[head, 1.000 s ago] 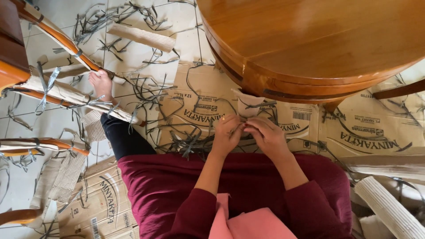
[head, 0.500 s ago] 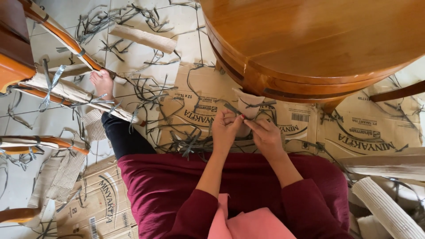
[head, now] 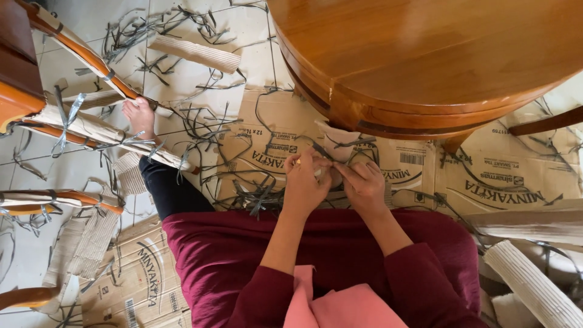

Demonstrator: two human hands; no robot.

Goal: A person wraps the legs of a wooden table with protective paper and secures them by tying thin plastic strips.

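Both hands meet over the cardboard [head: 267, 146] on the floor, just below the round table [head: 425, 54] edge. L hand [head: 305, 182] & R hand [head: 363, 185] pinch a grey strap [head: 320, 150] betw fingertips. Loose straps [head: 200, 124] lie scattered nearby.

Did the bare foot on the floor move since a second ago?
No. The bare foot rests at the same spot against the wrapped chair leg, toes touching it as before.

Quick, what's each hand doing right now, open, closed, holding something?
Left hand: closed, pinching a thin dark strip.
Right hand: fingers curled at the same spot; what it grips cannot be told.
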